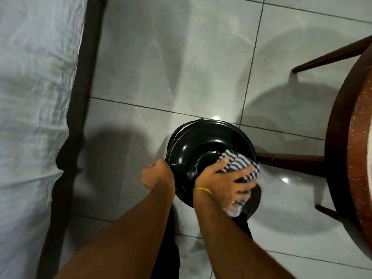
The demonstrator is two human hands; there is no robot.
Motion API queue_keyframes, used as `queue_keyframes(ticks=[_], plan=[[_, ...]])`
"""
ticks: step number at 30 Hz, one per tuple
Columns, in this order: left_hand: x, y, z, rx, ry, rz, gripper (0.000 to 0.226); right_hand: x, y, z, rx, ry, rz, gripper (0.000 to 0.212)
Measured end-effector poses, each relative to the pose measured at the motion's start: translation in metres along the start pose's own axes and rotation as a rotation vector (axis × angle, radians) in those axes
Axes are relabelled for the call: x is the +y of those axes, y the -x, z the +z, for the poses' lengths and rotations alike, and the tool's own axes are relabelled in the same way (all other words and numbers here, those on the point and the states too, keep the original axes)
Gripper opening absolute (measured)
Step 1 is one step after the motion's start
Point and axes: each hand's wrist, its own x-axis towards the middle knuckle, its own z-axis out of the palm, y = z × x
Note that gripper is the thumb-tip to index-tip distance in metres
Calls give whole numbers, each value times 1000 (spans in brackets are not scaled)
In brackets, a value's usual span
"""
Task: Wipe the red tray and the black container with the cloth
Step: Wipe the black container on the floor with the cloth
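Observation:
A glossy black container [203, 141], round and bowl-like, is held above the tiled floor, its open inside facing me. My left hand [158, 174] grips its left rim. My right hand [225, 183] presses a black-and-white striped cloth [239, 163] against the container's right inner wall and rim. Part of the cloth hangs out below my fingers. The red tray is not in view.
A bed with a wrinkled white sheet [32, 97] and dark frame [80, 97] runs along the left. A round wooden table [354, 137] with splayed legs [289, 161] stands at the right, close to the container. Grey floor tiles [171, 57] lie between them.

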Motion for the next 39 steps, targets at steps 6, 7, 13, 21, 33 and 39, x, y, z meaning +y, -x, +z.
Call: queue_keyframes(ticks=[6,7,13,21,33,39], plan=[[-1,0,1,-7,-30,95,31,-12,28,-9,-154,-206,398,97],[-2,0,1,-18,-42,115,31,-6,23,-18,-237,-186,389,104],[-4,-3,-2,-66,-134,293,37,80,-10,-94,-286,202,-740,95],[2,-2,-7,-91,-226,424,39,76,-93,-63,-342,848,-2779,66],[1,-11,-5,-120,-267,517,43,7,-119,-27,-630,750,-2974,66],[1,-13,-5,-131,-272,562,40,7,-105,-19,-484,531,-2489,72]])
